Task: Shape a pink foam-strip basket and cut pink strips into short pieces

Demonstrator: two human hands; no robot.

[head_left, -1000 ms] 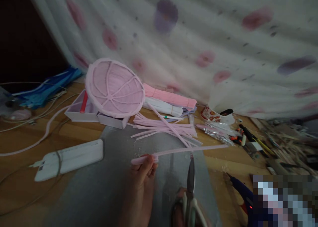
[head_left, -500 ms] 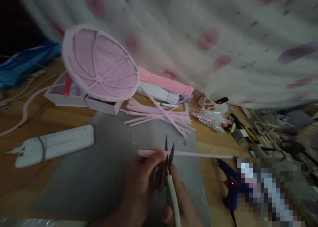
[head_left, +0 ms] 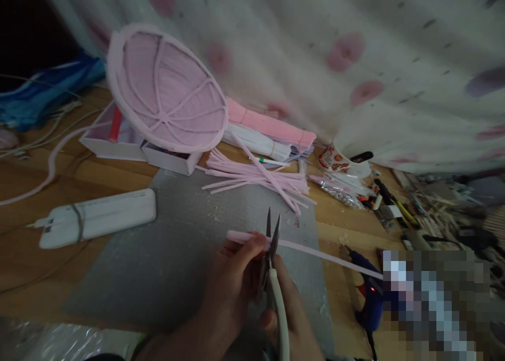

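Note:
My left hand [head_left: 232, 274] pinches a pale pink pipe cleaner [head_left: 311, 251] close to its left end. The long free part runs right and slopes down past the mat's edge. In my right hand [head_left: 290, 303] are scissors [head_left: 278, 292] with white handles. Their blades are parted and point away from me, with the pipe cleaner between them just right of my left fingertips. Beyond the blades lies a loose pile of pink pipe cleaners [head_left: 256, 172] on the grey mat [head_left: 165, 266].
A pink ribbed dome [head_left: 177, 92] leans on white boxes [head_left: 169, 158] at the back. Bundles of pink stems [head_left: 272, 124] lie beside it. A white power strip [head_left: 102, 216] is at left. On the right rest a blue glue gun [head_left: 369, 298], a paper cup [head_left: 335, 158] and tools [head_left: 394, 203].
The view has shifted, so the table's things sit a little farther right and higher. The free end of the pipe cleaner has dipped. Both hands keep their holds.

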